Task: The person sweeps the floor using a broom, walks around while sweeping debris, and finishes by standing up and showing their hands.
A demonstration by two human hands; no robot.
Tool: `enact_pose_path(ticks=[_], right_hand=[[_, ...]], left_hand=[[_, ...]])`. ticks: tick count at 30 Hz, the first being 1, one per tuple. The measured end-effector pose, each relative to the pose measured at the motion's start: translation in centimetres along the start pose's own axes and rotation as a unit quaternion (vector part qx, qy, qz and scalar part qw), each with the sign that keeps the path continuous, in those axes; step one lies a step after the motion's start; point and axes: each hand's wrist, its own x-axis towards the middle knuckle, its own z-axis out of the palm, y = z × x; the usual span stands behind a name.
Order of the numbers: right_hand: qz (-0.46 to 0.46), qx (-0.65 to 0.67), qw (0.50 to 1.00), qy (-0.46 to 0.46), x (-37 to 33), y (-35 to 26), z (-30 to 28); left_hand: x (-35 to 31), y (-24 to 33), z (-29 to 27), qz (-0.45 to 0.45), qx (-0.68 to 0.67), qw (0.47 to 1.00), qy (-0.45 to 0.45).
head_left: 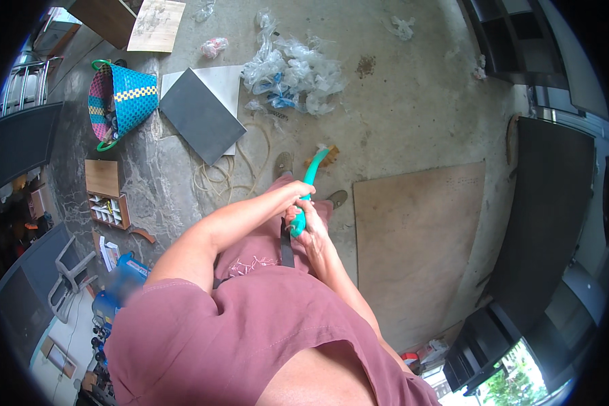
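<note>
Both hands are closed around the teal handle of a broom (313,169) in front of my body. My left hand (294,193) grips the handle farther down, toward the brown bristles. Nearer to me, my right hand (311,225) wraps the handle close to its top end. The brown bristle head (330,157) shows at the far end, between and just ahead of my shoes. Beyond it lies a heap of crumpled clear and blue plastic film (296,71) on the concrete floor.
Left of the film, a dark grey panel (203,116) overlaps a white sheet, beside a blue woven basket (135,93). A pale hose (227,179) lies coiled by my left foot. To the right is a large brown board (419,237); dark furniture panels (548,216) line that side.
</note>
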Motion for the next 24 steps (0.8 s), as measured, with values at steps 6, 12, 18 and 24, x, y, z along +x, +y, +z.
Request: enact_pose_path(ticks=[6,12,18,24], right_hand=[[0.043,-0.012,0.997,-0.055,1.4,0.5,4.5],[0.071,-0.146,0.977,-0.139,6.9,-2.1,10.5],[0.023,-0.261,0.958,-0.114,5.9,-3.1,12.7],[0.007,-0.371,0.925,-0.078,-4.0,-3.7,4.0]], left_hand=[[-0.3,3.3,-4.7,0.041,-0.018,0.995,0.086],[-3.4,11.6,-10.8,0.195,-0.075,0.968,0.14],[-4.1,13.5,-11.7,0.252,-0.115,0.952,0.131],[-5.3,4.7,-3.2,0.178,-0.111,0.978,-0.004]])
